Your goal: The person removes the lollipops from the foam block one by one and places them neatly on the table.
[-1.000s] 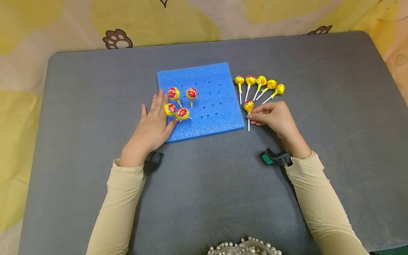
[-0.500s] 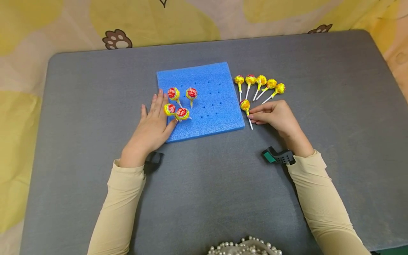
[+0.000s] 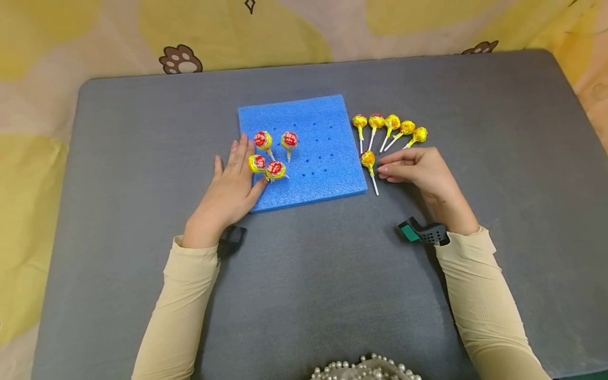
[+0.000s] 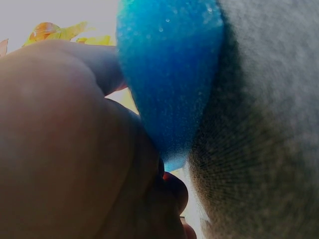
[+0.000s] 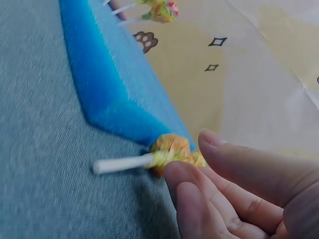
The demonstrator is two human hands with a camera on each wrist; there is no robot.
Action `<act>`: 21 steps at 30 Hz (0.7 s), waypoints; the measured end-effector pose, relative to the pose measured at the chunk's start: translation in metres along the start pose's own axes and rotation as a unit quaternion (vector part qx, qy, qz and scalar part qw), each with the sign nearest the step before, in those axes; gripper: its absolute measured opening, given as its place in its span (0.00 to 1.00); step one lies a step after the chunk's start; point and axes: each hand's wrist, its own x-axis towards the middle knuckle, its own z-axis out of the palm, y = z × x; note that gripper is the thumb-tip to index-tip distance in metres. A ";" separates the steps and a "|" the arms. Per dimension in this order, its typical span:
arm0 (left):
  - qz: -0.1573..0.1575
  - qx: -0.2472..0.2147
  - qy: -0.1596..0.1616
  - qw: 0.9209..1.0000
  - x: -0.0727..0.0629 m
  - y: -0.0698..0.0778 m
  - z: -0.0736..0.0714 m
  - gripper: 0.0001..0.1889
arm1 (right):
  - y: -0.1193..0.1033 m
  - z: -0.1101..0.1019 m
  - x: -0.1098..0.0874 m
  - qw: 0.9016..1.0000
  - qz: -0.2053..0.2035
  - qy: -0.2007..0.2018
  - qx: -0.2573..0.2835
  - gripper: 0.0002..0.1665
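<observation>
My left hand (image 3: 228, 190) rests with straight fingers along the left side of a blue foam block (image 3: 328, 182), its thumb over the near left corner. Several lollipops (image 3: 290, 140) with yellow and red wrappers stand in the block's left half, their sticks in its holes. Just off the block's right edge, one lollipop (image 3: 368, 159) lies on the table, its white stick pointing toward me. Beside that stick is my right hand (image 3: 420, 171), thumb and fingertips bent and slightly apart. In the right wrist view a gap shows between thumb (image 5: 249, 167) and fingers, with the lollipop (image 5: 169, 152) beyond them.
A fanned row of several lollipops (image 3: 391, 122) lies past the block's right edge, right behind the single one. Rows of small holes (image 3: 313, 173) dot the foam. The grey table (image 3: 304, 274) meets a yellow patterned cloth (image 3: 285, 31) at the back.
The lollipop in my right hand has swung its head leftward and now lies on the table. The right fingers have let go of its stick and drawn slightly right. My left hand stays put.
</observation>
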 end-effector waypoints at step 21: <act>-0.002 0.003 0.004 1.000 -0.003 0.001 -0.001 0.39 | -0.024 0.057 0.027 0.995 -0.027 -0.092 0.035 0.17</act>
